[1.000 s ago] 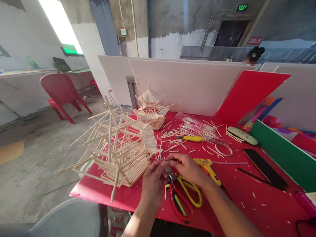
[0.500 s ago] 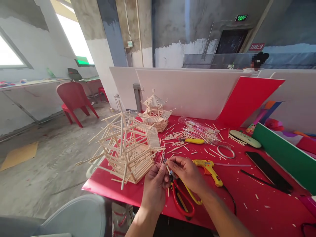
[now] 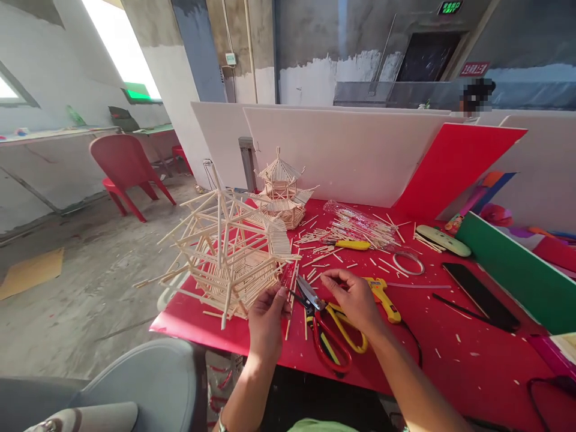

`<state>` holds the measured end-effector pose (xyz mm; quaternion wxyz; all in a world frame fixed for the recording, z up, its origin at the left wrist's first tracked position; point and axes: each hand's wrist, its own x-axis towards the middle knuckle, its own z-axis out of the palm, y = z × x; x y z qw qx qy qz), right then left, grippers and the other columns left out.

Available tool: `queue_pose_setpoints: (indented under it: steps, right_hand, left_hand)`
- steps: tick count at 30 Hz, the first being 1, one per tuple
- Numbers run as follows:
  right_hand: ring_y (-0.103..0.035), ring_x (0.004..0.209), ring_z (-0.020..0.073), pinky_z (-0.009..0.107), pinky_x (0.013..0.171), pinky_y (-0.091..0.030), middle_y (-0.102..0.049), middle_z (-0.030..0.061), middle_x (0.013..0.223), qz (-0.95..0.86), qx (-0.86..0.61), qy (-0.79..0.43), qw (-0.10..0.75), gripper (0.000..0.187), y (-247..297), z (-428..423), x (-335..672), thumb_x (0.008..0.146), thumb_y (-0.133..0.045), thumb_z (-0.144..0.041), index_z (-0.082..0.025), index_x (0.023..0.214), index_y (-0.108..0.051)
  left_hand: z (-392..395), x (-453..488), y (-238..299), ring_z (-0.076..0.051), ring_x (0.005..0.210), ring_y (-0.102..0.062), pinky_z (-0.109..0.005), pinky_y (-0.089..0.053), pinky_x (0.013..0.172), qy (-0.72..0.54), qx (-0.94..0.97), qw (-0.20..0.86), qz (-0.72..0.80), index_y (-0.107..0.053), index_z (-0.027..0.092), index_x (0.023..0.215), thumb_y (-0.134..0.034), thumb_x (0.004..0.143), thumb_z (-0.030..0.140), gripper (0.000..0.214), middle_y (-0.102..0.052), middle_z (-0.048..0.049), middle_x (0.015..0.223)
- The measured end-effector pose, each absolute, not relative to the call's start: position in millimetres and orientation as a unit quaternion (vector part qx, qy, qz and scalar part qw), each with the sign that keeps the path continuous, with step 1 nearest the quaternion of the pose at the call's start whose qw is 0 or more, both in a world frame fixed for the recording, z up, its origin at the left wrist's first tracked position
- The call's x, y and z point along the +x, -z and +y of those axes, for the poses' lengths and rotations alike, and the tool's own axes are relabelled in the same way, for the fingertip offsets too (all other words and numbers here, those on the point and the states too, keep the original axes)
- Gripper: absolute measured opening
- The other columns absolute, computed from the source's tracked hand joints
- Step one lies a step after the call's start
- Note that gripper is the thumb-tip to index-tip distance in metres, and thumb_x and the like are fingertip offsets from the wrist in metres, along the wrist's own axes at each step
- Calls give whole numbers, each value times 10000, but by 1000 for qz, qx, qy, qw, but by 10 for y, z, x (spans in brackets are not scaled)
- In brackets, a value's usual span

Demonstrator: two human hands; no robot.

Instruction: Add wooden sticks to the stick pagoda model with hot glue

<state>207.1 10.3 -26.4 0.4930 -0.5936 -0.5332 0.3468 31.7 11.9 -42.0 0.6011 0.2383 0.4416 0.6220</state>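
Red chair [image 3: 120, 157] on grey concrete floor [image 3: 112, 258]

Fingers that met half a second ago have parted: left hand [image 3: 267, 311] and right hand [image 3: 354, 295] stand well apart, scissor blades [image 3: 309, 294] laid bare between.

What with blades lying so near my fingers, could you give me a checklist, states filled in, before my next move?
1. Left hand well clear of the scissors: not ok; it is close to the blades.
2. Left hand gripping something: cannot tell; too small to make out.
3. Right hand gripping something: cannot tell.
4. Yellow cutter apart from both hands: ok; it lies beyond them.
5. Glue gun cold: cannot tell; it lies beside the right hand.
6. Loose sticks in view: ok; scattered on the red tabletop.
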Motion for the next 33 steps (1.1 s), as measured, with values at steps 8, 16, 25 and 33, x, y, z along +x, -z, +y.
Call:
queue_pose_setpoints:
  steps: [8,16,25,33]
  right_hand:
    - [-672,770,186,280,688,-516,-745,41,877,-585,-610,-319,429,274,547,-55,2074,917,-563,-442,-218,925,-721]
    - [-674,848,168,274,774,-506,-735,11,925,-677,-591,-278,340,156,470,-114,1951,926,-574,-323,-253,923,-713]
    - [-675,898,257,338,809,-487,-719,143,882,-808,-529,-218,144,173,440,-144,1084,791,-576,-58,-123,882,-708]
    - [-706,811,178,243,728,-524,-750,43,868,-787,-521,-272,187,148,269,-53,1338,878,-589,-163,-195,884,-733]
  left_hand:
    - [159,243,648,-80,437,-495,-175,-401,424,-596,291,566,489,-704,144,774,-857,642,424,346,-599,30,505]
    - [-186,-126,721,-92,415,-505,-184,-404,392,-545,363,460,600,-752,179,819,-829,656,470,343,-623,23,524]
    - [-249,-197,717,-128,508,-559,-217,-469,488,-546,396,417,609,-759,200,790,-813,670,421,257,-661,2,604]
    - [-324,-183,659,-152,656,-584,-252,-480,568,-536,502,435,521,-761,222,1039,-805,713,401,375,-704,-93,1027]
